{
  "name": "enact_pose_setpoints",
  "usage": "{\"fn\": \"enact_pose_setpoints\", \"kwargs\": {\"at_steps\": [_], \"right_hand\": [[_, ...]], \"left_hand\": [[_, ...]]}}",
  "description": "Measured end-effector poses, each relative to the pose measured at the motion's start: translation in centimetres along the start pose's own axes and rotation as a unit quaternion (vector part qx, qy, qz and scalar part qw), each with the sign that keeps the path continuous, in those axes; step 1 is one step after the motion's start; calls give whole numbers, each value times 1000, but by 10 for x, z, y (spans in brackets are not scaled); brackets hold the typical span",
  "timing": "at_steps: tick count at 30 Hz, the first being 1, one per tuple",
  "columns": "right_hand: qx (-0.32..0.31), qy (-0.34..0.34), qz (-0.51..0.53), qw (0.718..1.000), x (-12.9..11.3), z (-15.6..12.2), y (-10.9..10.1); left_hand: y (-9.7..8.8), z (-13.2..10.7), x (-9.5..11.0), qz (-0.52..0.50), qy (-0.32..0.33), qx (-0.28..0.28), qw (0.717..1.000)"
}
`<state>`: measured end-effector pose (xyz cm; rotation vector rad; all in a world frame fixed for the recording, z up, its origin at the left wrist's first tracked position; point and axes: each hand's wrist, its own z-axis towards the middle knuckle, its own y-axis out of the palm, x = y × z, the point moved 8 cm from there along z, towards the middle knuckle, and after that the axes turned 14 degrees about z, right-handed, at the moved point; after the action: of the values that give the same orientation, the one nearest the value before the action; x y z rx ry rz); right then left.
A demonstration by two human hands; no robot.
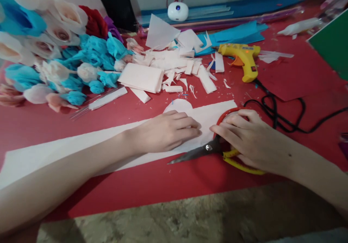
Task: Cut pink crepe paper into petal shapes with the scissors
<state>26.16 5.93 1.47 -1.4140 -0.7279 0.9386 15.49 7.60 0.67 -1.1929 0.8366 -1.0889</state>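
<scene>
My left hand (174, 131) rests palm down on a long strip of white paper (54, 145), its fingers slightly bent and holding nothing. Partly hidden behind that hand is a rounded white paper piece (178, 106). In my right hand (247, 138) is a pair of scissors (208, 148) with one red and one yellow handle. The dark blades look closed and point left, just past the near edge of the strip, close to my left fingers.
Paper flowers (95, 50) crowd the left. White paper scraps (174, 61) and a folded white stack (141, 77) lie behind my hands. A yellow glue gun (246, 58) with a black cord (274, 112) is at right. A white device (178, 11) stands at the back.
</scene>
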Motion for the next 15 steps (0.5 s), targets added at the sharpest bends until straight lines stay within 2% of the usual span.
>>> {"fn": "enact_pose_setpoints", "kwargs": {"at_steps": [8, 15], "right_hand": [[-10, -41, -4, 999, -5, 2, -2], [31, -64, 2, 997, -8, -1, -7]], "left_hand": [[2, 0, 1, 11, 4, -1, 1000], [-1, -1, 2, 25, 12, 10, 1000]]}}
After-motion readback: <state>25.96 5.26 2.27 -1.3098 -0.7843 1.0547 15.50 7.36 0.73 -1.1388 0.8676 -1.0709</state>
